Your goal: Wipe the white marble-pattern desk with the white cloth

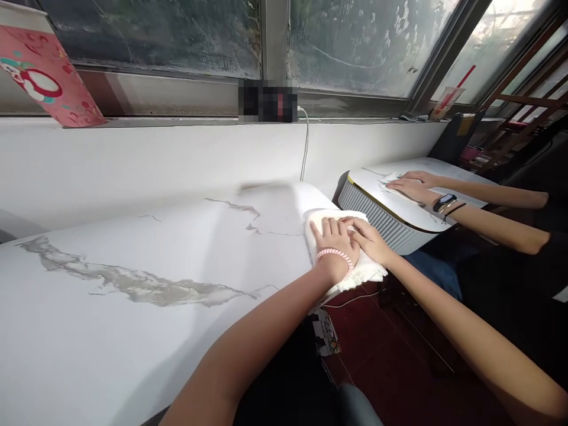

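Note:
A folded white cloth [370,269] lies at the right end of the white, marble-patterned tabletop [133,337], partly hanging over its edge. My left hand [335,242], with a pink coil band at the wrist, rests flat on this cloth with its fingers spread. Beside it, my right hand [367,238] also presses on the cloth, fingers stretched out and their tips touching or overlapping my left hand. Both hands push from above, and neither is wrapped round the cloth.
At right, another person's hands [412,186] press a white cloth [390,178] on a second marble-patterned table with a ribbed side [377,207]. A pink cup [53,77] and a blurred dark object [267,100] with a cable [305,148] stand on the windowsill.

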Tool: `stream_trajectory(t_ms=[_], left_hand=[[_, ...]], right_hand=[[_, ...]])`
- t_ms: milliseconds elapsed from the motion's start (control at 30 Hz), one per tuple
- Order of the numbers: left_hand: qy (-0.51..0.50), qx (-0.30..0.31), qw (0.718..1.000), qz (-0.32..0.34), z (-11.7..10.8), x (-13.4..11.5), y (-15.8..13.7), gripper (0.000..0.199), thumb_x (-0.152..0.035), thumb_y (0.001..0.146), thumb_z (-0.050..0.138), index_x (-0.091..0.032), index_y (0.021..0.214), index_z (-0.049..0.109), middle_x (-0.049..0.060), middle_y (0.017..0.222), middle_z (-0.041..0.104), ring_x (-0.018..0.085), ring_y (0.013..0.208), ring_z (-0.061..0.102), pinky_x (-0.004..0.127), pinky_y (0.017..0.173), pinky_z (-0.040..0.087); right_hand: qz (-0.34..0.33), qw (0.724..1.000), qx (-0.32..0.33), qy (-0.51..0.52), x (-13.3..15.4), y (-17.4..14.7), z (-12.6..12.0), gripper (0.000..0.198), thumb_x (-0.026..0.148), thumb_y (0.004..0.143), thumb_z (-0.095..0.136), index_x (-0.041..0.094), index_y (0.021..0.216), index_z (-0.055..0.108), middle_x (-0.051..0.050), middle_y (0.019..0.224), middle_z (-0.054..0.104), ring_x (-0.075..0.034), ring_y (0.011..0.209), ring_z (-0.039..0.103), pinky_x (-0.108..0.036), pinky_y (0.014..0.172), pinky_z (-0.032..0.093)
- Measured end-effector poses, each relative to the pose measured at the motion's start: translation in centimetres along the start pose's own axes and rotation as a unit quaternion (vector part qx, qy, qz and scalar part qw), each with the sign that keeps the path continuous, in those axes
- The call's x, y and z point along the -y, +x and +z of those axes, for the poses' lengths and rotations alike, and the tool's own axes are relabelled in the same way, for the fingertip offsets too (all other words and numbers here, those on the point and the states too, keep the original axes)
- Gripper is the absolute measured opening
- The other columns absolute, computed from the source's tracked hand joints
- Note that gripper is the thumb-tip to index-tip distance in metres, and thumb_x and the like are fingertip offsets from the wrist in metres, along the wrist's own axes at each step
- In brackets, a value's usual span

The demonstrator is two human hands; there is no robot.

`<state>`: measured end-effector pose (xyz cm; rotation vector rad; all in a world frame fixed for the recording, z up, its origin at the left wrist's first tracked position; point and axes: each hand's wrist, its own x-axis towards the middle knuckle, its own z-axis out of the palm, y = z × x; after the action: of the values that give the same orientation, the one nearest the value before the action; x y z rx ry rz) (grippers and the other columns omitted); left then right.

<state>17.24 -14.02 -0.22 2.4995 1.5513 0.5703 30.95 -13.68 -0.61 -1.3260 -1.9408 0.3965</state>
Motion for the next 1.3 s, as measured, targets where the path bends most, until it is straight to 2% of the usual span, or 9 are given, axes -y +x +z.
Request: stream_trajectory(t_ms=[167, 433, 933, 1167, 1300], left_hand=[[-0.019, -0.003, 1.000, 0.016, -0.1, 0.7, 1.2, 0.050, -0.033, 0.091, 0.037, -0.010, 0.134, 0.050, 0.013, 0.144, 0.047, 0.030, 0.138, 0.031, 0.060, 0.117, 0.014], [-0.030, 0.004, 1.000, 0.006, 0.2, 2.6, 4.2, 0.051, -0.032, 0.092, 0.037, -0.010, 0.137, 0.047, 0.012, 0.145, 0.047, 0.029, 0.139, 0.030, 0.057, 0.118, 0.012], [-0.008, -0.027, 0.998, -0.061, -0.4, 12.2, 13.2, 0.047, -0.033, 0.095, 0.030, -0.017, 0.134, 0.051, 0.009, 0.141, 0.052, 0.025, 0.137, 0.035, 0.053, 0.119, 0.013], [0.020, -0.009, 0.995, -0.093, -0.8, 15.0, 15.8, 0.051, -0.036, 0.095, 0.027, -0.018, 0.139, 0.046, 0.009, 0.146, 0.047, 0.026, 0.138, 0.034, 0.053, 0.119, 0.011], [0.021, -0.010, 0.994, -0.102, -1.0, 15.7, 16.2, 0.052, -0.034, 0.096, 0.023, -0.016, 0.140, 0.045, 0.010, 0.146, 0.046, 0.025, 0.138, 0.034, 0.053, 0.118, 0.012]], right_hand=[[0.004, 1.000, -0.007, -0.028, -0.7, 1.2, 0.2, 0.014, 0.031, 0.087, 0.047, 0.024, 0.093, 0.057, -0.007, 0.112, 0.064, -0.027, 0.108, 0.057, -0.049, 0.099, 0.039], [0.004, 0.999, -0.007, -0.044, -1.8, 4.7, 1.1, 0.013, 0.029, 0.085, 0.046, 0.024, 0.090, 0.056, -0.006, 0.108, 0.065, -0.027, 0.106, 0.057, -0.048, 0.098, 0.040], [-0.034, 0.999, -0.008, -0.021, -5.0, 18.3, 7.3, 0.011, 0.031, 0.079, 0.046, 0.023, 0.080, 0.054, -0.005, 0.092, 0.066, -0.025, 0.092, 0.058, -0.040, 0.090, 0.043], [-0.042, 0.999, -0.004, -0.012, -5.8, 22.7, 9.5, 0.009, 0.027, 0.075, 0.046, 0.024, 0.078, 0.055, -0.004, 0.088, 0.066, -0.024, 0.088, 0.058, -0.038, 0.085, 0.044], [-0.038, 0.999, -0.010, -0.015, -6.0, 23.6, 10.2, 0.009, 0.027, 0.077, 0.047, 0.024, 0.077, 0.055, -0.005, 0.089, 0.066, -0.025, 0.091, 0.058, -0.039, 0.086, 0.045]])
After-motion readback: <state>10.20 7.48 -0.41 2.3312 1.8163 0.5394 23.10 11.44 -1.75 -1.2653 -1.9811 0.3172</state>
